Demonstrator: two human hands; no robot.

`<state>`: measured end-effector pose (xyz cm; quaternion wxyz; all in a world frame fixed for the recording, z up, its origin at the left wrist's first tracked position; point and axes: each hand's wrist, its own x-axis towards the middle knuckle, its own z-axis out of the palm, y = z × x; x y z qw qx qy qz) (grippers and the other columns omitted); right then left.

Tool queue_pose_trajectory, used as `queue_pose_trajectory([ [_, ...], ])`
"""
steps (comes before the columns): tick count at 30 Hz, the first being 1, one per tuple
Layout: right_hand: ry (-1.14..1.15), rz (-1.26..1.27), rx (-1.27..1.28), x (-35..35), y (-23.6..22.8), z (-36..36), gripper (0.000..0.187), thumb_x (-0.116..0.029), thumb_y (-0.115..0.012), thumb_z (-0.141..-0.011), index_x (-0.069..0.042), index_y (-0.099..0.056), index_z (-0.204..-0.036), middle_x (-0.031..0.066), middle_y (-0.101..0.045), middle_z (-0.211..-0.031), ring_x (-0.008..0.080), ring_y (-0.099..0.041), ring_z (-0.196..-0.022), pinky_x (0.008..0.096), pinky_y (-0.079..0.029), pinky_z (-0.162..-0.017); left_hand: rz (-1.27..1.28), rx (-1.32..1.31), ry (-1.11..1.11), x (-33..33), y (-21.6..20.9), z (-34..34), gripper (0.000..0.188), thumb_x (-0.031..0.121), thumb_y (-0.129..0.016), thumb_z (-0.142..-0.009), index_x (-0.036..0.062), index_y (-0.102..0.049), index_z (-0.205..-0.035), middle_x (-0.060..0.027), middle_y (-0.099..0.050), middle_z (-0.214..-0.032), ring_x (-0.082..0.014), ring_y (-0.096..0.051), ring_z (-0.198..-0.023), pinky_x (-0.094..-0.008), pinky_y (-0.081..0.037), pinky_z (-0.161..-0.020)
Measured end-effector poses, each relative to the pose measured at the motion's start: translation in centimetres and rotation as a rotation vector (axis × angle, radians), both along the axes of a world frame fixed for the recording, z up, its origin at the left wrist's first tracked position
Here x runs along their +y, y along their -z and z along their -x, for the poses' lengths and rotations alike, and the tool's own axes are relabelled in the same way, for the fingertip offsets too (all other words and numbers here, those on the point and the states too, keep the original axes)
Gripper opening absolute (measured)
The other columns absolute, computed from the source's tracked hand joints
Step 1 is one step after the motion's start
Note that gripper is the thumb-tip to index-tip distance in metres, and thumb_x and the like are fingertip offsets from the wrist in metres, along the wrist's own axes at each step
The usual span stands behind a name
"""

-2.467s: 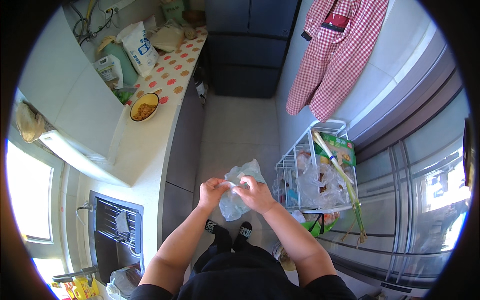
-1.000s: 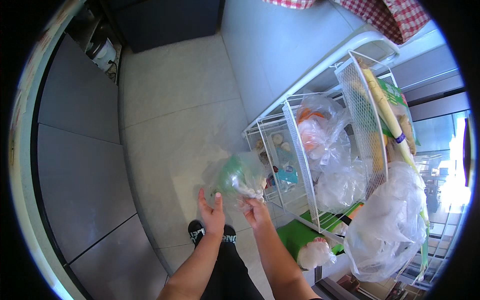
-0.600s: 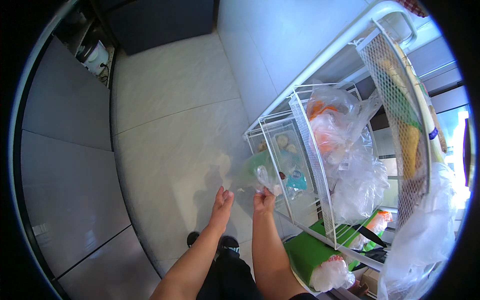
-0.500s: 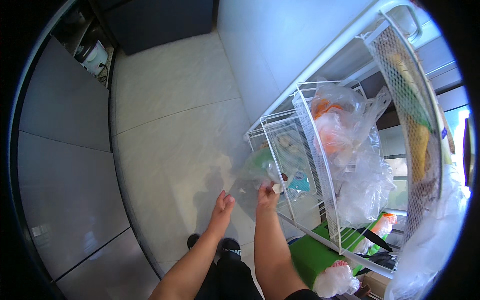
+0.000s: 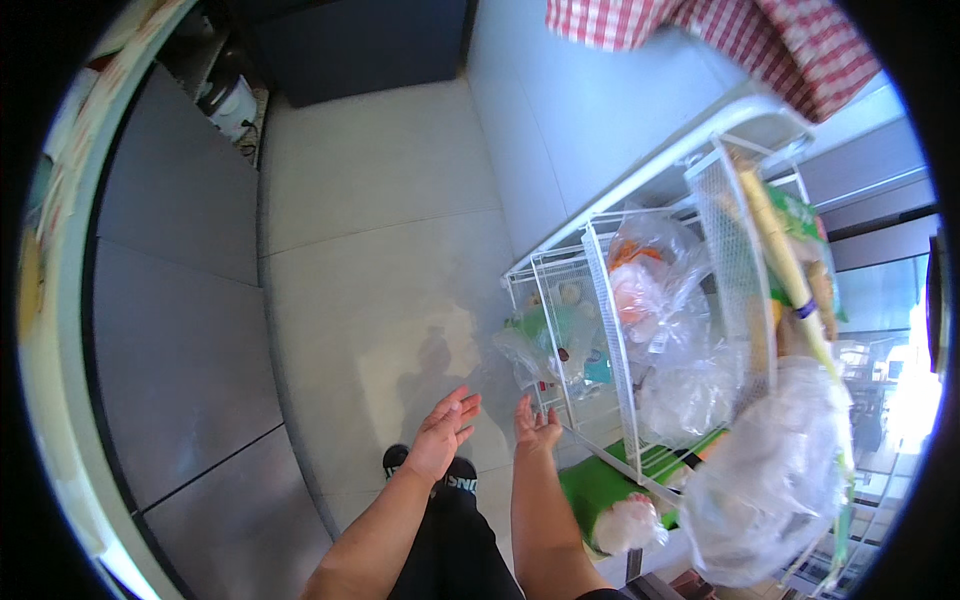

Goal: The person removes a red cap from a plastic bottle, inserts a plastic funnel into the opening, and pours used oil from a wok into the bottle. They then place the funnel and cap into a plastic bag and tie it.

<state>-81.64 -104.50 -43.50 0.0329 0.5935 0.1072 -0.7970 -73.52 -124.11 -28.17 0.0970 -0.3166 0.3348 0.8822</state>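
My left hand (image 5: pixel 443 436) hangs above the floor, fingers apart and holding nothing. To its right, my right hand (image 5: pixel 537 425) is open and empty, its fingers curving up just beside the lower end of a white wire-mesh rack (image 5: pixel 610 335). In the rack's lowest basket (image 5: pixel 562 345) lie a green and clear plastic bag (image 5: pixel 533 325) and a small teal packet (image 5: pixel 597 366). The basket above it holds clear plastic bags (image 5: pixel 650 290), one with something orange and pinkish inside.
A tall top basket (image 5: pixel 733 270) contains a long yellowish stalk (image 5: pixel 775 235). A large clear bag (image 5: pixel 765 475) bulges at the near right, by a green box or bag (image 5: pixel 590 490). A red-and-white checked cloth (image 5: pixel 715 35) hangs above. Grey cabinets (image 5: pixel 185 330) stand left.
My right hand has drawn back from the rack and opened; the small pale piece by its fingers is out of sight. My left fingers have spread. The view shifted, bringing in the checked cloth.
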Motion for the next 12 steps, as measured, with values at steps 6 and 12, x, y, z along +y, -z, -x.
queue_pose_trajectory([
  [6,-0.507,0.130,0.036,-5.8,-15.3,-6.3,0.042,-0.031,-0.059,-0.086,-0.005,-0.044,-0.116,0.0205,-0.056,-0.107,0.0326,-0.061,-0.087,0.0449,-0.051,-0.075,-0.148,0.154,-0.261,-1.8,-14.0,-4.4,0.077,0.063,-0.033,-0.089,0.0064,-0.028,-0.141,-0.0163,-0.035,-0.141,-0.0292,-0.032,-0.131,-0.0494,-0.022,-0.107],
  [12,-1.077,0.402,0.413,-11.4,-33.8,-10.9,0.041,-0.041,-0.059,-0.087,-0.008,-0.055,-0.111,0.0147,-0.063,-0.097,0.0291,-0.061,-0.084,0.0391,-0.050,-0.079,-0.116,0.458,-0.484,-3.8,-29.8,-13.4,0.085,0.071,-0.029,-0.085,0.0076,-0.023,-0.142,-0.0174,-0.030,-0.143,-0.0319,-0.030,-0.132,-0.0510,-0.021,-0.108],
])
